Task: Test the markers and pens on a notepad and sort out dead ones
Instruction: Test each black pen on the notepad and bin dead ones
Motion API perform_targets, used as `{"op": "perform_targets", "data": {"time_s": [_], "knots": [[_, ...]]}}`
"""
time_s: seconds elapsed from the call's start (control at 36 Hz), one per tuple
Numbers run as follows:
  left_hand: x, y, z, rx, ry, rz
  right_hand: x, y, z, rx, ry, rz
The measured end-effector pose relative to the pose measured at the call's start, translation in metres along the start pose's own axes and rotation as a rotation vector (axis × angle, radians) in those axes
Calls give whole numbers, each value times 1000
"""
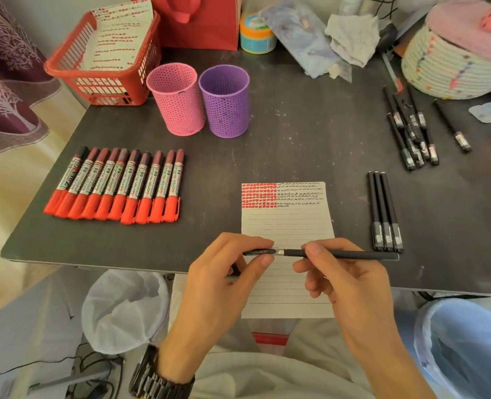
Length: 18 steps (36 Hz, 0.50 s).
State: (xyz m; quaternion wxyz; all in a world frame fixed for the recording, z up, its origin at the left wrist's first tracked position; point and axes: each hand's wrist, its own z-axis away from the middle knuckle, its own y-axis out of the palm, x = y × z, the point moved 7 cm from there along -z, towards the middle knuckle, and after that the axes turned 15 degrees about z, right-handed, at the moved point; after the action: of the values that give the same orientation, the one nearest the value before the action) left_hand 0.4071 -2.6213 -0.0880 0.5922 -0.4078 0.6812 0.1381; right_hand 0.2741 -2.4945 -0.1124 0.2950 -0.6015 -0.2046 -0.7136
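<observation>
A lined notepad sheet point(287, 220) lies at the table's front edge, its top rows filled with red and black test marks. Above its lower half my right hand point(350, 286) grips a black pen point(350, 255) by the barrel, held level. My left hand point(224, 272) pinches the pen's cap point(260, 251) at the pen's tip; a silver neck shows between cap and barrel. Several red-capped markers point(117, 185) lie in a row at the left. Three black pens point(384, 211) lie side by side right of the sheet. Several more black pens point(411, 131) are piled at the far right.
A pink mesh cup point(178, 99) and a purple mesh cup point(225, 100) stand behind the markers. A red basket point(103, 59) with a marked sheet sits at back left, a woven basket point(451, 64) at back right. Lined bins stand under the table, one white point(123, 309), one blue point(466, 349).
</observation>
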Motion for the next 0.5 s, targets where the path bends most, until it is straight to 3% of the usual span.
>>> {"op": "perform_targets", "data": {"time_s": [0.5], "knots": [[-11,21,-2,9,185,-6,-4,6,0,36,25,-41]]}}
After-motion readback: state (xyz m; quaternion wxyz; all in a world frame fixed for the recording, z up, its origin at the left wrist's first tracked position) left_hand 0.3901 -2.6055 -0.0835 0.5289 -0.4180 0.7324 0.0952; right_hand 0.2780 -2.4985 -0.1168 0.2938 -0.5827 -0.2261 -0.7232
